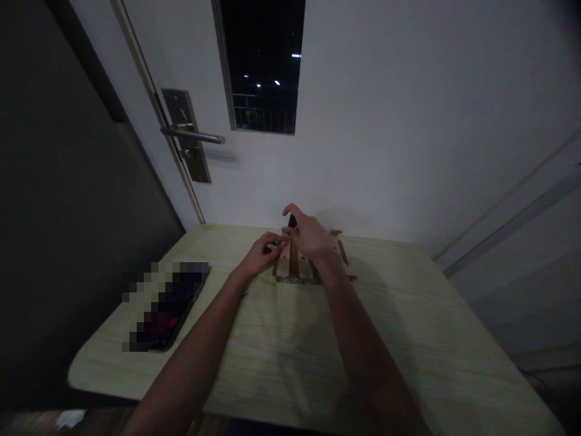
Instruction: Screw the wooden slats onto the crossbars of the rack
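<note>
A small wooden slatted piece (290, 266) lies at the far side of a pale wood-grain table (281, 345). My right hand (311, 236) rests over it with fingers curled round a thin dark tool (292, 221) held upright above the slats. My left hand (263, 251) is at the piece's left edge, fingertips pinched at something small by the tool's tip. What the left fingers hold is too small to name. The scene is dim.
A flat dark phone-like object (170, 306) lies near the table's left edge. A white door (363, 121) with a metal lever handle (193, 136) and a narrow dark window (263, 63) stands right behind the table. A dark wall is at left.
</note>
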The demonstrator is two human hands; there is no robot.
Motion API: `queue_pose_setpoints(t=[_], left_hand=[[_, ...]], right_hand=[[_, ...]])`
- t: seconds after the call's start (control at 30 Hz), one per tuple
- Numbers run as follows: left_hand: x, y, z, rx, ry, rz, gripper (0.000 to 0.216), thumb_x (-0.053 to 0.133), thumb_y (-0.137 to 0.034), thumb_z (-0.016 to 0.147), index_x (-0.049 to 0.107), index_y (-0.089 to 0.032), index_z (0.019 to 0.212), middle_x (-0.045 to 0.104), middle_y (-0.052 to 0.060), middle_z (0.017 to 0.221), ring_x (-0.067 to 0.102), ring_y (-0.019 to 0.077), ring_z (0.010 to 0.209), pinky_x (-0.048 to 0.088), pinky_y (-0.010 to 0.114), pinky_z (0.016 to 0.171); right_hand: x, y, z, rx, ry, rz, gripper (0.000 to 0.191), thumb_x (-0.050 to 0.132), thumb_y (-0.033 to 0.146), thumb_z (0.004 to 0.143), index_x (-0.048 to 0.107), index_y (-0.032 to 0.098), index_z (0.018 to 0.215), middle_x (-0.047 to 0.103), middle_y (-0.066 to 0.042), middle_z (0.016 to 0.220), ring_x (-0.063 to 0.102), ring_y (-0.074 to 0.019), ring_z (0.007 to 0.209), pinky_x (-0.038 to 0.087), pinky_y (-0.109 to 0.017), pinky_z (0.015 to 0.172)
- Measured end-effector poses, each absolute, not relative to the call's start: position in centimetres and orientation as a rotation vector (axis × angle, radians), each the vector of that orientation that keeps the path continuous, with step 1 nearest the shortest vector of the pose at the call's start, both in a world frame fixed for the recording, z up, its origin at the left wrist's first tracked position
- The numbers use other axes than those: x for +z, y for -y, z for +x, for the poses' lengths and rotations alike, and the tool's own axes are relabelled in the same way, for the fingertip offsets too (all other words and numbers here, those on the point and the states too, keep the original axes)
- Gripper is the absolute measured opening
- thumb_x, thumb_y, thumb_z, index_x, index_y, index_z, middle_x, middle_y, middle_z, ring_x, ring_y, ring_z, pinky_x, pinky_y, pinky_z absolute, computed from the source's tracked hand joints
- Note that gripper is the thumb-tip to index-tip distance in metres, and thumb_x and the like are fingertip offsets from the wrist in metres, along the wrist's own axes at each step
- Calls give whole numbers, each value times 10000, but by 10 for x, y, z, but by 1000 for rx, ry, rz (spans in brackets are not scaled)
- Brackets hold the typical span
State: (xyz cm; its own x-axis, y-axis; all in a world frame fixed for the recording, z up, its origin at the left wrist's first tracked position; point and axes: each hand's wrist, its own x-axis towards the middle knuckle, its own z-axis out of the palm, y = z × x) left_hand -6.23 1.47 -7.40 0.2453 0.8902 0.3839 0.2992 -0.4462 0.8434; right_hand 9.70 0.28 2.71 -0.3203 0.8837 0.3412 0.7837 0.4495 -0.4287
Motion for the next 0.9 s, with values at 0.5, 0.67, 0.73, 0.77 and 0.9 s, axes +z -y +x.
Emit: queue_pose_setpoints(t=[0.5,0.67,0.73,0.77,0.9], left_hand=[[-74,-14,-64,1202,-1069,1889,260,567,-355,814,619,-172,990,562,64,1003,556,163,919,474,269,773],[-76,-16,-64,1207,-1079,1872,262,566,-355,809,614,-169,988,561,59,987,559,160,903,479,266,759],[-76,-16,-64,1208,-1082,1879,259,565,-357,814,612,-167,984,564,59,986,561,163,911,479,268,768],[-76,-16,-64,1204,-1082,1889,257,564,-357,817,612,-167,984,566,61,989,562,164,916,479,268,773],[-75,-16,-64,1192,-1085,1897,256,563,-353,820,615,-165,985,570,67,1005,564,167,922,484,274,779]], right_hand=[[35,3,98,224,2126,-1594,221,480,315,867,464,187,1047,663,-114,868,600,-194,717,357,-279,583],[38,6,98,283,2180,-1516,228,438,218,847,436,184,1073,658,-99,878,587,-168,708,356,-266,587],[38,5,98,289,2196,-1504,244,425,193,846,431,182,1090,660,-94,865,588,-168,694,345,-263,571],[37,4,98,284,2205,-1498,254,422,182,846,429,186,1100,661,-90,856,590,-169,689,342,-262,564],[33,-2,98,232,2174,-1532,208,481,236,856,471,210,1062,671,-94,865,613,-188,722,362,-264,579]])
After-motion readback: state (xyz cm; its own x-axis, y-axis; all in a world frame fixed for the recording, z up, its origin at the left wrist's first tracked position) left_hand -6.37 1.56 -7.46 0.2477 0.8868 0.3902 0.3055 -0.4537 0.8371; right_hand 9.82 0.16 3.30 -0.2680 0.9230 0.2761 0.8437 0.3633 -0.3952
